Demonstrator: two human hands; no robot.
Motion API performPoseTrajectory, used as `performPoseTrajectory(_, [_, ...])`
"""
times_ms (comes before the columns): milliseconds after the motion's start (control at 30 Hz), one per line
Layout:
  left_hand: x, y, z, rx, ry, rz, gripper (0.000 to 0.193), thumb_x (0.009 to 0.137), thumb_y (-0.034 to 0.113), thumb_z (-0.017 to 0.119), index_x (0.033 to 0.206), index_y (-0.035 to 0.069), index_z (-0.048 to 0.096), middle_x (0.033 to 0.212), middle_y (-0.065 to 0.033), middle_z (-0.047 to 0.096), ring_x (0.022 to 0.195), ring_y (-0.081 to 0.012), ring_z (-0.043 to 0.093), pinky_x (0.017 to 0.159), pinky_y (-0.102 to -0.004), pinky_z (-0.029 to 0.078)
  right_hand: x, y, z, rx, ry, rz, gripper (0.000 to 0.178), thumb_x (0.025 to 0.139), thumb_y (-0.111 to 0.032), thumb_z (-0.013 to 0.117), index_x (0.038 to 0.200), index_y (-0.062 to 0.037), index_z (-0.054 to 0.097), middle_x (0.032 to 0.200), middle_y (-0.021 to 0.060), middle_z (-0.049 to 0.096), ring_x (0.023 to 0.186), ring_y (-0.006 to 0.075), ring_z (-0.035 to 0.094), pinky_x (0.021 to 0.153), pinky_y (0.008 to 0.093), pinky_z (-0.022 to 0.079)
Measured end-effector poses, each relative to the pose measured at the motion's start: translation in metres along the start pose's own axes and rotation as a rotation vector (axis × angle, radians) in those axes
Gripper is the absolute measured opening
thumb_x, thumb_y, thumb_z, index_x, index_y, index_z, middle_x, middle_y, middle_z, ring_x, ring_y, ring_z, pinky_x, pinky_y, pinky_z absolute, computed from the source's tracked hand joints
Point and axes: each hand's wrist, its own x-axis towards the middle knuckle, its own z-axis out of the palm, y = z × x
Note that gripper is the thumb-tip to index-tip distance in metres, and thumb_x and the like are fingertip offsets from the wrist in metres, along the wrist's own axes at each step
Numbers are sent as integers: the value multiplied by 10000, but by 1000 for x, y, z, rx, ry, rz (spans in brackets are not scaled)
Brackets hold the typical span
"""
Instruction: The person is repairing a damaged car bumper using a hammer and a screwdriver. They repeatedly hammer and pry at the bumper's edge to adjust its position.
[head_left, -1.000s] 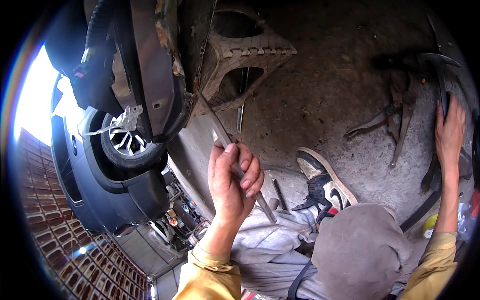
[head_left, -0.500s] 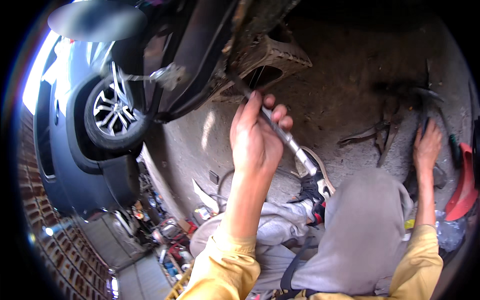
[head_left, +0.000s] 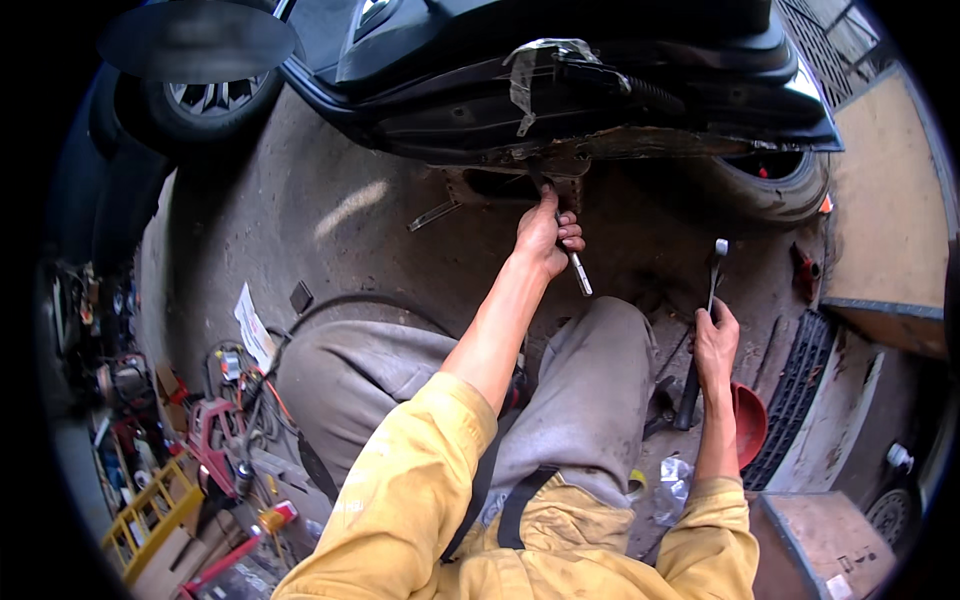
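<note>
1. In the head view, lose the upper end of the metal bar point(head_left: 580, 274) in shadow by the lower edge of the car point(head_left: 450, 125); hard to say whether touching.
2. See only part of the wheel point(head_left: 213, 96), top left, beneath a blurred patch.
3. Make out few fingertips on the right hand point(head_left: 715, 345), with part of the hammer point(head_left: 714, 284) covered by the fist.
4. Find the bar slanting through the left hand point(head_left: 543, 238), fingers curled closely round, thumb along the shaft, bright lower end jutting below.
5. Find the hammer firmly wrapped by the right fingers, head upward, well apart from the bar.
</note>
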Motion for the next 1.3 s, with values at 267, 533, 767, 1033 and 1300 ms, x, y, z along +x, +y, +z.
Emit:
performPoseTrajectory(267, [-3,-18,-2,-354,-155,121,295,1016,353,596,1038,60,572,795,-34,521,712,-135,498,630,-264,416,-60,-130,41,181,-119,-314,202,1019,-235,613,968,-41,597,623,-23,496,556,67,465,508,258,375])
performPoseTrajectory(533, [-18,-37,-26,-341,-204,170,308,1061,351,503,1243,105,536,804,-28,515,616,-97,445,536,-225,368,-27,-139,107,-21,-222,-394,170,994,-160,644,1001,6,609,694,42,590,649,88,538,587,283,455])
performPoseTrajectory(767, [-30,-31,-25,-260,-114,223,219,1059,358,506,1112,149,547,784,-1,510,550,-49,402,435,-183,282,14,-137,139,-72,-310,-464,175,995,-158,638,1001,16,616,744,153,690,657,202,674,616,330,514])
performPoseTrajectory(1033, [-25,-34,-24,-273,-46,233,269,1035,397,547,1072,132,523,760,-7,496,484,-38,331,389,-175,226,4,-148,131,-156,-191,-572,223,987,-216,658,998,3,621,684,103,605,587,174,580,568,319,470])
performPoseTrajectory(1300, [-23,-35,-11,-80,164,220,260,1043,359,540,971,118,476,731,1,471,473,-43,334,382,-194,212,28,-125,136,-523,-239,-615,306,998,-242,611,852,16,535,721,139,688,597,287,680,512,409,486])
